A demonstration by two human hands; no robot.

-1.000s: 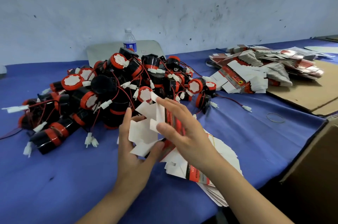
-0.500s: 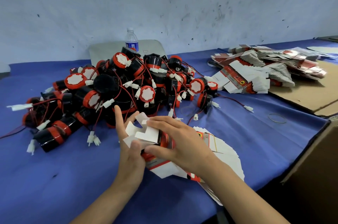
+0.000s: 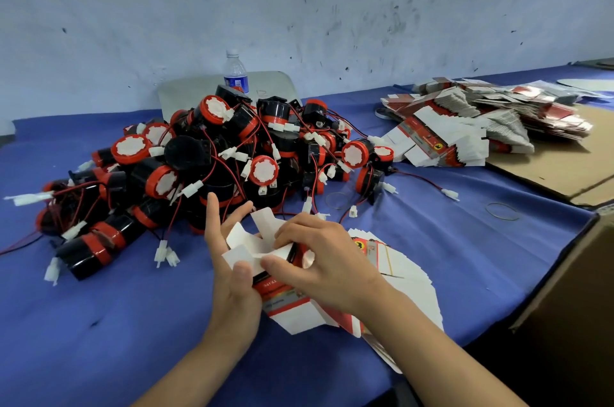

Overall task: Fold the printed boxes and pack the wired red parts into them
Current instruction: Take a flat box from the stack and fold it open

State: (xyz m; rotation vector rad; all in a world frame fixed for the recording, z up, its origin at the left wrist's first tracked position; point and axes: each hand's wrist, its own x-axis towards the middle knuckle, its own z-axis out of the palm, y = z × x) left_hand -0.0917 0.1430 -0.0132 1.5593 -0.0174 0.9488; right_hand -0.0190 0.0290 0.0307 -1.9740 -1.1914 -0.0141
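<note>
A printed red-and-white box [image 3: 265, 248] with its white flaps up sits between my hands, low over the blue table [image 3: 99, 323]. My left hand [image 3: 229, 260] cradles it from the left, thumb on a flap, fingers spread behind. My right hand [image 3: 319, 260] grips it from the right, fingers curled over the flaps. Under them lies a fanned stack of flat boxes [image 3: 398, 287]. A heap of black-and-red wired parts [image 3: 212, 160] with white connectors lies just beyond.
A second pile of flat printed boxes [image 3: 465, 124] rests at the back right, partly on brown cardboard [image 3: 564, 167]. A water bottle [image 3: 236, 74] stands behind the heap. A brown carton [image 3: 564, 290] stands at the right edge. Rubber bands [image 3: 501, 210] lie on the cloth.
Both hands have lowered the box toward the table and pressed its white flaps inward; the right fingers have curled further over the top.
</note>
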